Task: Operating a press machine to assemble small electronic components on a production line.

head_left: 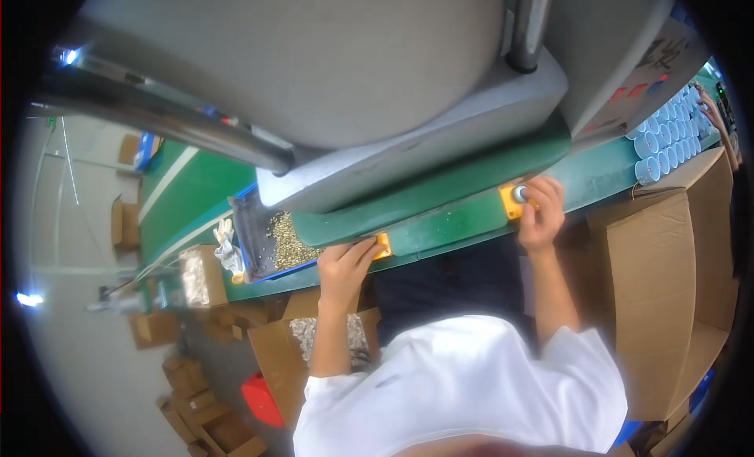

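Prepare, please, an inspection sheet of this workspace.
Surface: green worktop, extending beneath grey machine.
Job's things: left yellow box; right yellow box with round button; blue-rimmed tray holding brass-coloured pieces.
Clutter: white glove-like item beside tray; red object below.
Hands: left hand touches left yellow box; right hand touches right yellow box; pressing unclear.
Cables: thin pale line far left, possibly cable.
Surroundings: blue cups, large cardboard box, another person's hand.
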Tool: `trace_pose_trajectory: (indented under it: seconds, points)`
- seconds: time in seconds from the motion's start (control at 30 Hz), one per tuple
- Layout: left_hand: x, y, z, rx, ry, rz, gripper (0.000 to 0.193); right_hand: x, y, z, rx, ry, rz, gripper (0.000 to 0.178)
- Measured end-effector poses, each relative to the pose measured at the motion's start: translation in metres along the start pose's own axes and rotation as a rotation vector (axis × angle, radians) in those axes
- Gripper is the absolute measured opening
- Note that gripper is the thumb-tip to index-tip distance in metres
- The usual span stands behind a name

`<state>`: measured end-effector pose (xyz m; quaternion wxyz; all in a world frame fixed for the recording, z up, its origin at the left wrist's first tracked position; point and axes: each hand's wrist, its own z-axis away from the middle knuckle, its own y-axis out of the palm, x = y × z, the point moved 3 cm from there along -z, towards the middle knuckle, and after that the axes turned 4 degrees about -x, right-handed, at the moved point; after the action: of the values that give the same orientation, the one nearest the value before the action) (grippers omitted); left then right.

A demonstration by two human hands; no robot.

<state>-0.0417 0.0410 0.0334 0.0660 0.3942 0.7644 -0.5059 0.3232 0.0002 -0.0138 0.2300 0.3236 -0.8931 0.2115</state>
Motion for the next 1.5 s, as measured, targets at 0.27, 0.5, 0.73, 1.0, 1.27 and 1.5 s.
trace_pose_trajectory:
  seconds: [0.27, 0.5, 0.73, 1.0, 1.27, 1.5]
  points:
    - [-0.01, -0.024, -0.028, 0.134, 0.27, -0.126, 0.013, -0.004, 0.002, -0.002, 0.076, 0.116, 0.052, 0.025]
    - [0.076, -0.046, -0.031, 0.27, -0.356, -0.165, 0.02, -0.009, 0.0, 0.004, 0.084, 0.178, -0.148, 0.032]
    - [0.115, -0.017, -0.017, 0.349, -0.148, -0.213, 0.013, -0.005, -0.008, 0.0, 0.066, 0.107, 0.004, 0.034]
    - [0.089, -0.021, -0.023, 0.125, -0.232, -0.049, 0.009, 0.002, -0.004, -0.005, 0.086, 0.159, -0.019, 0.031]
    - [0.099, -0.019, -0.006, 0.019, -0.162, -0.163, 0.013, -0.003, -0.003, 0.004, 0.084, 0.169, -0.044, 0.027]
    - [0.102, -0.018, -0.013, 0.066, -0.252, -0.092, 0.027, 0.0, -0.001, 0.005, 0.064, 0.207, -0.07, 0.025]
